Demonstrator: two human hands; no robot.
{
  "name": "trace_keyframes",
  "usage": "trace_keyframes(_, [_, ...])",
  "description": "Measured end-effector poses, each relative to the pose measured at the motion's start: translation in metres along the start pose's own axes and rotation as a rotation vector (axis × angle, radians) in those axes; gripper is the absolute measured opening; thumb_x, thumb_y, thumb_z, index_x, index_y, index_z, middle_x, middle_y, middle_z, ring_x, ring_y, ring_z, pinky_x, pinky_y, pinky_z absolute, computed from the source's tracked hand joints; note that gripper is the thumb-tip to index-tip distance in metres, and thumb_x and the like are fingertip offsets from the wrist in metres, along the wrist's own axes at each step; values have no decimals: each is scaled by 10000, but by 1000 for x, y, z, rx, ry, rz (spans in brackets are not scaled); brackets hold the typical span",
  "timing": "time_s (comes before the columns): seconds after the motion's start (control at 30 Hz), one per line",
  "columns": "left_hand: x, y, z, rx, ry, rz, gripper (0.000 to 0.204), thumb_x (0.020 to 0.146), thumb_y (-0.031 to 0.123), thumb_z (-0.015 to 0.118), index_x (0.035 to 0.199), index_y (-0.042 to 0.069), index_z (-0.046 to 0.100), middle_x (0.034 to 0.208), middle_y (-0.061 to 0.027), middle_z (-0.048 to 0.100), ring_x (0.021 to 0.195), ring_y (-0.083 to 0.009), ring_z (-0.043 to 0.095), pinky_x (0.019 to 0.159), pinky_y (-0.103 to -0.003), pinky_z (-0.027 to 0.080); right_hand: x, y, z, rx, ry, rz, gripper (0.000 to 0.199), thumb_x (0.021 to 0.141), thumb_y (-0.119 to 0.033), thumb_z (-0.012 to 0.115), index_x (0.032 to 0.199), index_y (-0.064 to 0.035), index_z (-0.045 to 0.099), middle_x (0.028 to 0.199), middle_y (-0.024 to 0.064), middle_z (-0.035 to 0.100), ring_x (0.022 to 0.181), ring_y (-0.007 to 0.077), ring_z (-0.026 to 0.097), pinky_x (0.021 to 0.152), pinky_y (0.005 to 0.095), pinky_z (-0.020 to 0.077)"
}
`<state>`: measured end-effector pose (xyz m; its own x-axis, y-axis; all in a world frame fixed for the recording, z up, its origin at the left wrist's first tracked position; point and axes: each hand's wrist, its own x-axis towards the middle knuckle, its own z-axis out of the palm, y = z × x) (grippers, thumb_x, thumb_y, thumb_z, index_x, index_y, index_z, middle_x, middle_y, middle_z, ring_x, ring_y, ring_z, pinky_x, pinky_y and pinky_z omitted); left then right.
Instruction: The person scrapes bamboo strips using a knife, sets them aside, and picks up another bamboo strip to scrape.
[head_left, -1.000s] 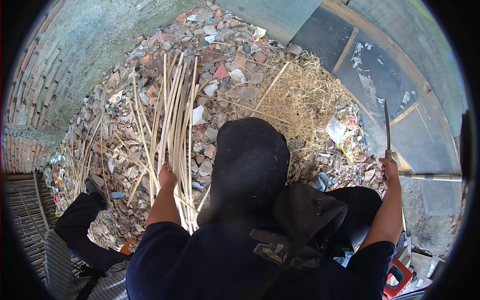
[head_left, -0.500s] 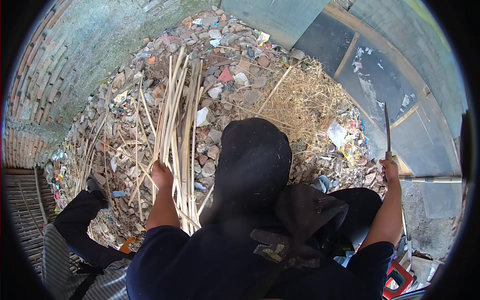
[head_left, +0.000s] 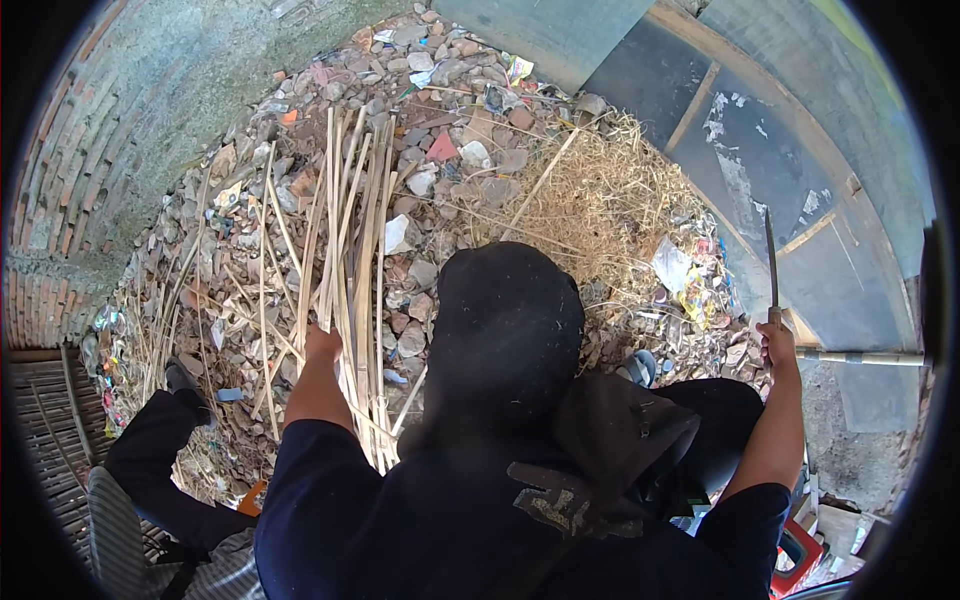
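Observation:
My left hand is closed around a bundle of long pale bamboo strips that fans out over the rubble ahead of me. Out to the side, my right hand grips the handle of a long dark blade, which points straight up. My black cap and dark blue shirt fill the lower middle and hide the ground between the hands.
The ground is broken brick and stone rubble with litter. A heap of dry straw lies right of centre. A curved brick wall stands left, grey metal sheets right. Another person's black-trousered leg is lower left. A pale pole runs right.
The bamboo bundle in my left hand has shifted slightly to the left and away from me. My right hand and the blade have stayed almost still.

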<state>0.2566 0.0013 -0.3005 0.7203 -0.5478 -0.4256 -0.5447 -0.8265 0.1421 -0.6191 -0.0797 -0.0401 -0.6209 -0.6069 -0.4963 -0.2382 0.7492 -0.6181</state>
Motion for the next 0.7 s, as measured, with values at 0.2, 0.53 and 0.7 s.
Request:
trace_keyframes(0.2, [-28,20,-1,24,-43,67,475,905,308,647,1312,85,548,1345,-213,542,1233,-405,544,1026,-516,444,2,-1,-1,-16,-7,0,163,827,-172,695,826,-120,539,595,-57,416,439,72,380,407,268,295])
trace_keyframes(0.53, [-35,1,-6,69,125,118,318,1031,308,430,1150,63,594,1095,-208,661,992,-414,661,847,-547,511,4,-1,0,12,-16,-30,174,822,-161,701,810,-116,533,591,-53,431,433,67,391,395,259,301])
trace_keyframes(0.7, [-44,8,-48,-323,120,381,373,1029,360,470,961,34,639,784,-186,676,779,-397,665,707,-500,508,10,1,-2,40,-6,-25,243,806,-148,710,752,-158,474,576,-61,410,432,73,344,398,262,282])
